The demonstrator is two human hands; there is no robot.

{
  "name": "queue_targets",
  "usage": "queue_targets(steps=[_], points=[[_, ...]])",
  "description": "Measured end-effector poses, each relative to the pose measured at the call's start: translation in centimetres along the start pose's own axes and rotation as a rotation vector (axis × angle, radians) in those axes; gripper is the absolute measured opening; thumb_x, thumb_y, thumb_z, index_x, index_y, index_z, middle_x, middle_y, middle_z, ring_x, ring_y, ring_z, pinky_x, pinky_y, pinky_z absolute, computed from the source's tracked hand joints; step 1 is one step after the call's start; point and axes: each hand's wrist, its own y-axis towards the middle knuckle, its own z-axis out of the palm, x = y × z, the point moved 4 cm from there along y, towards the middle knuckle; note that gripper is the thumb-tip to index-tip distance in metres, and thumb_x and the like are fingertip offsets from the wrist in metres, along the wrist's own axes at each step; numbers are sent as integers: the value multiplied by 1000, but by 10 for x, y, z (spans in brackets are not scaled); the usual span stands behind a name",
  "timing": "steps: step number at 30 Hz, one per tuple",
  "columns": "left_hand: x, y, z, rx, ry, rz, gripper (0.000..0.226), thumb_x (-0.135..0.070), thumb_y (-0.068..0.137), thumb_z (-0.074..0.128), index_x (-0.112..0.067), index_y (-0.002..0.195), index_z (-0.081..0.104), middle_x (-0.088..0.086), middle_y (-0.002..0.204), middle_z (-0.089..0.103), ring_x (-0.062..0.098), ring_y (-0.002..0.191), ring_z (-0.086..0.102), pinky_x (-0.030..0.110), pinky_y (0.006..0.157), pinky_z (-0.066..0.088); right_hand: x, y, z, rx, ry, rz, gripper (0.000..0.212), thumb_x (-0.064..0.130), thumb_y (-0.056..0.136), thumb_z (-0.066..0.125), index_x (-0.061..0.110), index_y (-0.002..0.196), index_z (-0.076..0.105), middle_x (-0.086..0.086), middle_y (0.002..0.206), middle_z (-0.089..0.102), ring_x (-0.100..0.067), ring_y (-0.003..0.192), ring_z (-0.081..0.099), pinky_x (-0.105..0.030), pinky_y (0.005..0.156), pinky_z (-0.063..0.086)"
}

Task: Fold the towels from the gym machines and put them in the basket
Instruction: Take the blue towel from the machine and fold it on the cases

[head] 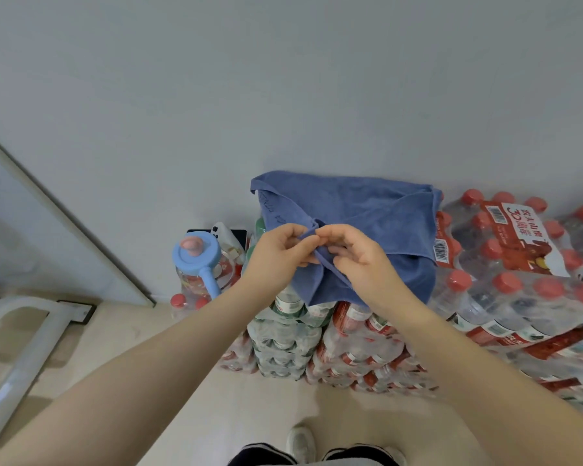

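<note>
Two shoes (302,443) peek in at the bottom edge, toes on pale floor (122,344), legs cut off by the frame. Just beyond them, stacked shrink-wrapped packs of water bottles (350,351) rise like a makeshift worktop against a plain grey wall (283,79). On top of those packs lies the blue towel (367,213), partly folded, its near edge hanging over the front. Left hand (276,260) and right hand (357,260) meet above that near edge, each grip pinching a corner of the cloth between thumb and curled fingers. Left of the packs stands a clear jug with a blue lid (197,255); something dark and white behind it is too hidden to name. Further left, a white metal bar (24,338) runs off-frame. No basket in view.
</note>
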Motion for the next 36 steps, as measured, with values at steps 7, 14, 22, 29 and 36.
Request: queue_targets(steps=[7, 14, 22, 29, 36], points=[[-13, -24, 13, -9, -65, 33, 19, -10, 95, 44, -7, 79, 52, 2, 69, 60, 6, 63, 61, 22, 72, 55, -13, -19, -2, -242, -805, -282, 27, 12, 79, 51, 14, 106, 52, -4, 107, 58, -22, 86, 58, -23, 57, 37], [-33, -60, 34, -96, -234, 101, 33, -12, 99, 36, -13, 66, 40, -12, 51, 54, 1, 51, 54, 20, 58, 51, -14, -67, -38, -411, -912, -241, 32, 0, 71, 47, 5, 97, 66, -9, 98, 68, -29, 77, 65, -29, 58, 50], [-49, -133, 68, -105, -868, 27, 37, -19, 99, 30, -10, 71, 52, -3, 49, 56, 9, 46, 55, 20, 48, 49, -4, -168, -100, -713, -676, 78, 32, -14, 73, 47, 1, 94, 66, -12, 103, 61, -26, 83, 55, -30, 65, 38], [-38, -206, 76, -286, -1083, -97, 38, -23, 99, 32, -12, 66, 45, -5, 38, 46, 6, 36, 49, 16, 44, 46, -21, -261, -85, -55, -1287, 428, 21, 12, 87, 53, 14, 107, 47, -6, 107, 55, -27, 83, 58, -31, 60, 38], [-11, -257, 77, -383, -910, -195, 35, -24, 98, 37, -14, 66, 46, -7, 37, 44, 7, 36, 44, 15, 41, 40, -23, -317, -115, -9, -1065, 643, 28, 3, 88, 39, 20, 66, 43, 0, 65, 49, -21, 60, 49, -28, 48, 34]])
